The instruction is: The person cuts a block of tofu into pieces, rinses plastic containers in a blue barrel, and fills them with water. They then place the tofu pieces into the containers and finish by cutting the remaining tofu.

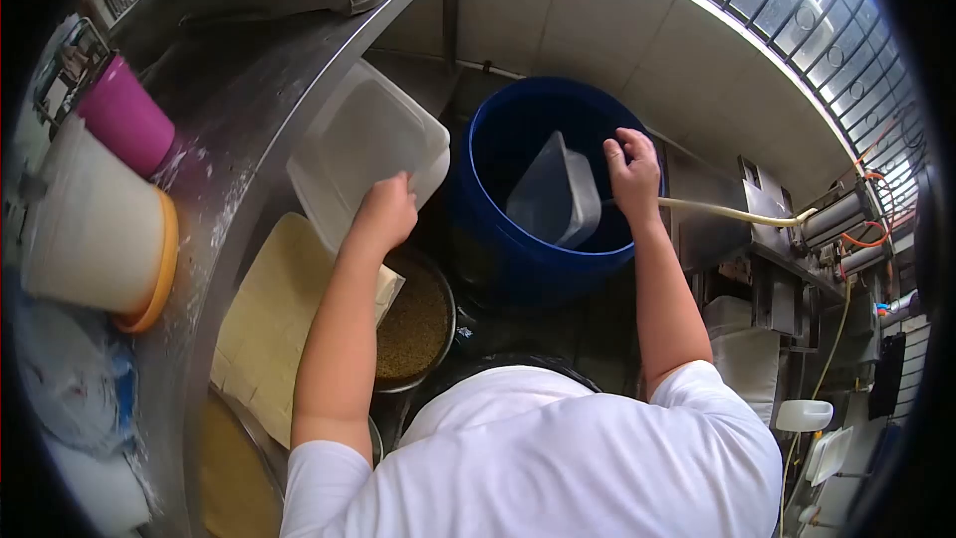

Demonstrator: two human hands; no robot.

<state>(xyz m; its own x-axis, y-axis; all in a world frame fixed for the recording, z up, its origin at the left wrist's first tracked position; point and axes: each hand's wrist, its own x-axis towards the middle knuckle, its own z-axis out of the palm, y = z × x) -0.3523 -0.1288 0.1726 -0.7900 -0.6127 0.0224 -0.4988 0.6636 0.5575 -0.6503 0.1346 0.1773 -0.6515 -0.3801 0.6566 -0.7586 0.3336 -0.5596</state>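
My left hand (390, 209) is closed on the near edge of a translucent white rectangular plastic tub (363, 144), which is tilted beside the metal table. Over the right rim of a big blue barrel (538, 264), my right hand (632, 169) is raised with its fingers apart and slightly bent, nothing visible in them. Inside the barrel a second clear plastic tub (543, 189) leans at an angle. A pale hose (732, 209) reaches toward the barrel and passes behind my right wrist.
Below my left forearm are a round metal pan of brown grains (413, 329) and a yellowish sheet or board (269, 314). The steel table (234, 149) on the left carries a pink bucket (124, 115) and a white bucket with an orange rim (100, 229). Tiled wall stands behind the barrel.
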